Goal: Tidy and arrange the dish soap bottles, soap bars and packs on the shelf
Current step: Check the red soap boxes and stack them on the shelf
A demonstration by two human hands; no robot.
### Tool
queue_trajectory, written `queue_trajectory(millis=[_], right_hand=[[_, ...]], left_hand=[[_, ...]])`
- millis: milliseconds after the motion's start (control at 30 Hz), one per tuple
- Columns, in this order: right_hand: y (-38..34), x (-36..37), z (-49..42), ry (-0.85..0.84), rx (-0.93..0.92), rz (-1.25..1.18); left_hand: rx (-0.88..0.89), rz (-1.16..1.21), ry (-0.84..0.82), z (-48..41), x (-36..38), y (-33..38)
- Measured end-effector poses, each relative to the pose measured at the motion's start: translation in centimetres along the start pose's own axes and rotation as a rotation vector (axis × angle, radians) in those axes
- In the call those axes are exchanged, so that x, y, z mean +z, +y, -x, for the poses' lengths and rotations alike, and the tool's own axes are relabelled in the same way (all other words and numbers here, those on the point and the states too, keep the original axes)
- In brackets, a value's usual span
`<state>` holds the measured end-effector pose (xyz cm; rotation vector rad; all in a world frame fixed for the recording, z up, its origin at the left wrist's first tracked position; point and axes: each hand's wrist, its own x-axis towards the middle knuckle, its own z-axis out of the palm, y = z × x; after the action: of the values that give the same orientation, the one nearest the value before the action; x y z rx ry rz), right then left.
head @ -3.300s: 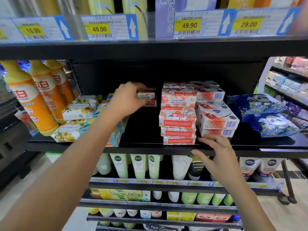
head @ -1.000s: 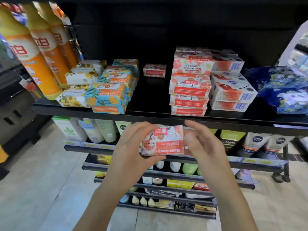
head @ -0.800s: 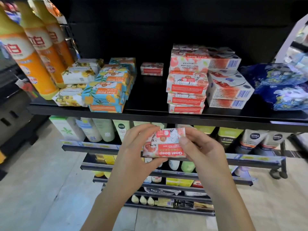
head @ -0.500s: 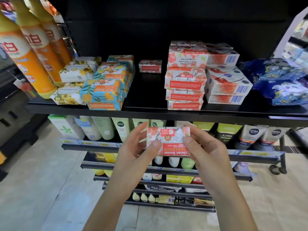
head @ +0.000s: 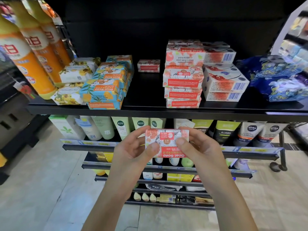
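**Both hands grip one goat soap bar below the shelf edge**

The left hand (head: 133,147) and right hand (head: 198,147) are each clamped on one red-and-white goat soap bar (head: 166,142), thumbs pressed on its face, fingers behind it. The bar sits level with its "Goat Soap" lettering upside down, in front of and lower than the shelf (head: 150,112).

On the shelf, at 12 o'clock from the held bar, stands a stack of matching red goat soap bars (head: 183,77). Just beside it at 3 o'clock sit white barcoded soap boxes (head: 223,80), and blue packs (head: 276,77) lie further that way. At 10 o'clock from the stack, one small red bar (head: 148,65) rests alone toward the back. Blue-and-orange soap bars (head: 106,87) and yellow-flowered soap packs (head: 75,75) pile up at 9 o'clock, touching each other. Orange dish soap bottles (head: 31,52) stand at the far left.
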<state>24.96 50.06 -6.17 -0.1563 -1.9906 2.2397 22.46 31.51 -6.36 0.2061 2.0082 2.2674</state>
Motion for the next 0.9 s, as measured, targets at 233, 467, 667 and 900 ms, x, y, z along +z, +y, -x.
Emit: queue_trajectory(millis=[233, 467, 667, 900], right_hand=[[-0.07, -0.03, 0.18, -0.006, -0.078, -0.008], [0.22, -0.53, 0.07, -0.025, -0.225, -0.066], [0.36, -0.74, 0.04, -0.088, -0.284, -0.091], [0.11, -0.91, 0.11, -0.137, -0.166, 0.013]], left_hand=[[0.003, -0.033, -0.019, 0.11, -0.19, 0.29], [-0.085, 0.022, -0.055, 0.27, -0.31, 0.69], [-0.122, 0.109, -0.019, 0.37, -0.18, 0.85], [-0.099, 0.183, 0.031, 0.15, -0.52, 0.45]])
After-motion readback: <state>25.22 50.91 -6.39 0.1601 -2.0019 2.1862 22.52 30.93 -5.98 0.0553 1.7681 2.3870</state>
